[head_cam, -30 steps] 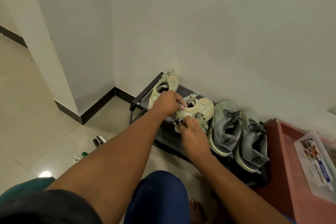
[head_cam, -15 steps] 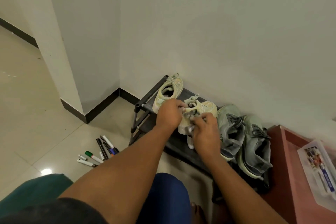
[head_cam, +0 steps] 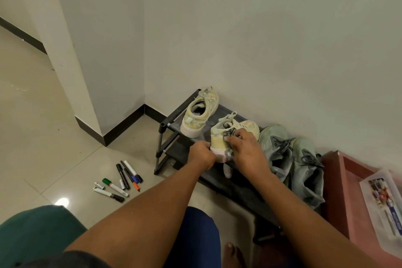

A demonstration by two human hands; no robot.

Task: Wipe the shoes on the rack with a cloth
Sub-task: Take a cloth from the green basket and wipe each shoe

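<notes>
head view looking down at a low black shoe rack (head_cam: 171,125) set against a pale wall. second cream sneaker (head_cam: 233,135) on the top shelf, heel toward the viewer, toe toward the wall, long axis running away from the body. left hand (head_cam: 201,155) at the heel's near left corner, fingers curled against the pink sole edge, seemingly steadying it. right hand (head_cam: 247,150) draped over the heel collar from the right, fingers curled and pinching a small grey cloth (head_cam: 229,132) against the upper; a strip of what looks like the same cloth dangling below the sole. both forearms stretched forward from the lower edge, wrists nearly level with the shelf, right hand reaching slightly farther in. shoe lying directly ahead of both hands, touching each. another cream sneaker (head_cam: 199,113) just to the left, apart from the hands. two grey sneakers (head_cam: 291,163) to the right, leaning over the shelf's front edge, just beside the right wrist. markers (head_cam: 121,180) scattered on the tiled floor to the left. reddish tray (head_cam: 335,178) at far right.
</notes>
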